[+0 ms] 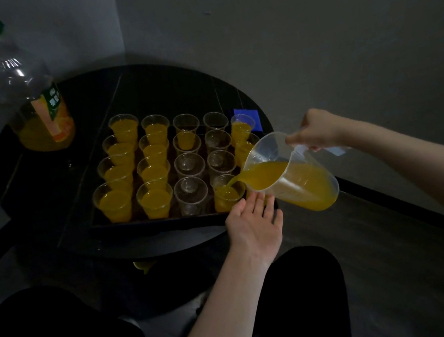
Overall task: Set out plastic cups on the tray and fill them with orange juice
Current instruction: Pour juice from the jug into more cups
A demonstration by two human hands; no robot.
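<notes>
A black tray [148,225] on a round dark table holds several clear plastic cups in rows. Those in the two left columns are full of orange juice; several in the middle stand empty, such as one [191,195] in the front row. My right hand [316,130] grips the handle of a clear measuring jug [295,173], tilted left, and juice streams from its spout into a front-row cup [228,193]. My left hand [253,222] rests on the tray's front edge beside that cup, fingers apart, touching its base.
A large juice bottle [38,111] with a green cap stands at the table's back left, a little juice in its bottom. A blue object [247,117] lies behind the tray's right corner. Grey walls meet behind the table [25,177]. My knees are below.
</notes>
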